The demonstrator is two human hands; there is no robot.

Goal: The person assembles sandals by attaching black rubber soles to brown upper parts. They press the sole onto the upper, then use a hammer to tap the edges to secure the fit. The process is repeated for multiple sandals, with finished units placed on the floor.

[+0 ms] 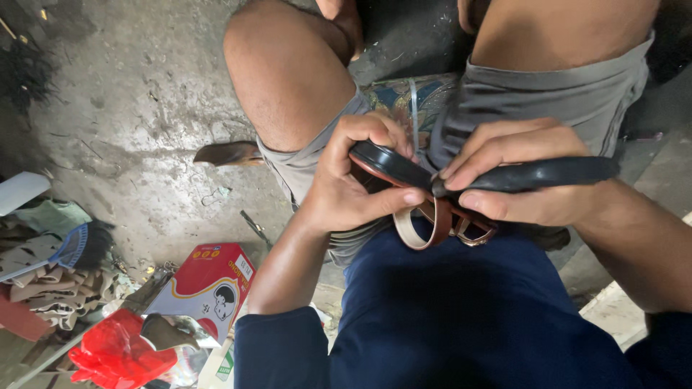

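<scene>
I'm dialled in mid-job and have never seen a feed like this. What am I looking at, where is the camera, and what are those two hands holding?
There is no machine here: one camera sits on a person's head and looks down past a dark blue top at their own lap and bare knees. The left hand and right hand both grip a sandal with a black sole and brown straps, held sole-edge up over grey shorts. A tan strap loop hangs below it. Down on the concrete floor lie a red and white box, a crumpled red plastic bag, a blue brush and a pile of beige scraps.
</scene>
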